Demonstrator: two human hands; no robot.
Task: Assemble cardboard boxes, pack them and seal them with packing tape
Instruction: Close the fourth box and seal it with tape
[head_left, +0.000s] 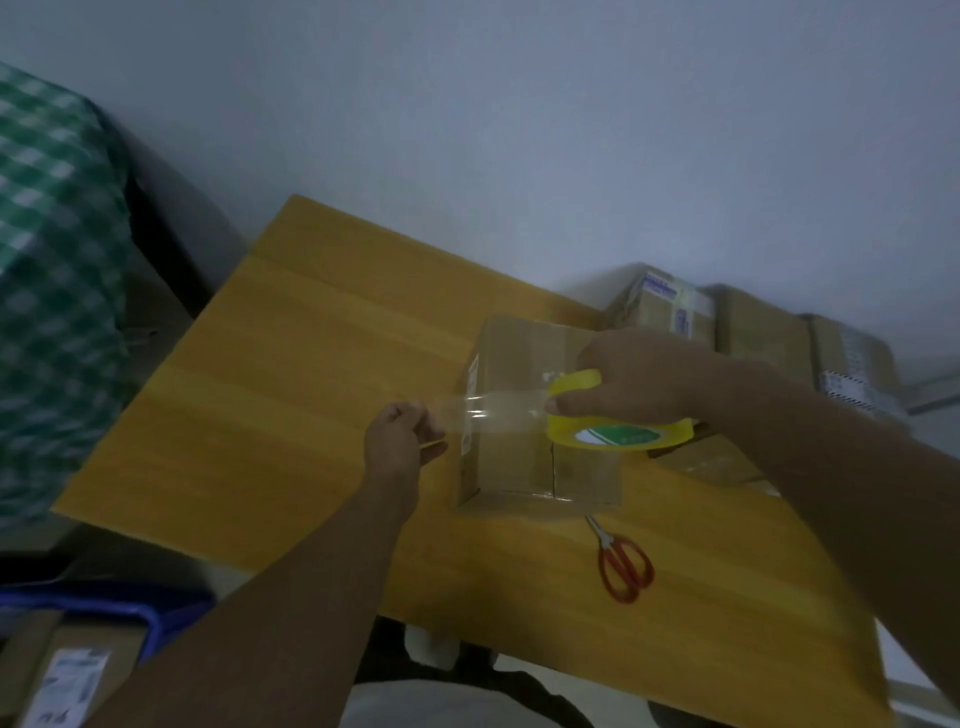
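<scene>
A small closed cardboard box (519, 457) stands on the wooden table (291, 395). Above its top, my right hand (644, 374) grips a yellow roll of clear packing tape (618, 428). A strip of clear tape (488, 410) stretches leftward from the roll across the box top. My left hand (400, 436) pinches the free end of that strip just past the box's left edge. Clear tape also shines along the box's near side.
Red-handled scissors (623, 564) lie on the table in front of the box. Several taped cardboard boxes (753, 327) sit at the back right by the wall. A green checked cloth (57, 291) hangs at the left. A blue crate (130, 608) with a labelled box sits low left.
</scene>
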